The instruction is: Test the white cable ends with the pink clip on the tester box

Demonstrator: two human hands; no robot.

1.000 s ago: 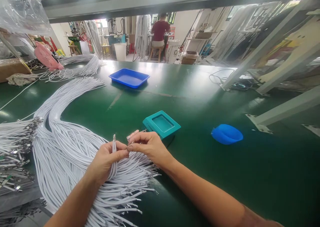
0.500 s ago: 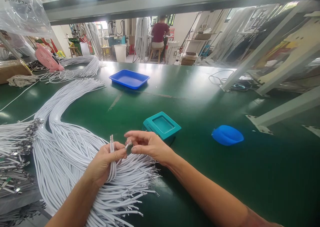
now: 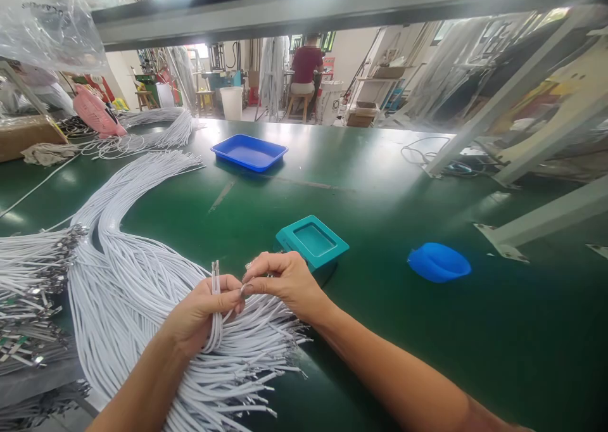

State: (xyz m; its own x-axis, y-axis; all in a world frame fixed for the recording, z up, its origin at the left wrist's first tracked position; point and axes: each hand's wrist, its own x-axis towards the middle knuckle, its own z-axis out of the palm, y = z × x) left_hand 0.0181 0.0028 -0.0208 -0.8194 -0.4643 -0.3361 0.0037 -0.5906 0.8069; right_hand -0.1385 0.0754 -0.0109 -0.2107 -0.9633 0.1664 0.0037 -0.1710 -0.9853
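My left hand is closed around a few white cables, their stripped tips standing up above the thumb. Between its thumb and forefinger one cable end points toward the other hand. My right hand pinches that cable end at the fingertips; the tip itself is mostly hidden by the fingers. Beneath both hands a large bundle of white cables spreads over the green table, with loose ends fanning out to the right. Just behind my right hand stands a teal device with a recessed top.
A blue tray lies farther back, and a blue bowl-like container sits to the right. At left are cables with metal connectors and a pink fan-like object. White metal legs stand at right. A person sits beyond the table.
My right hand's fingers have closed from a loose, open curl onto the cable end. My left hand keeps its hold. The whole view has shifted slightly.
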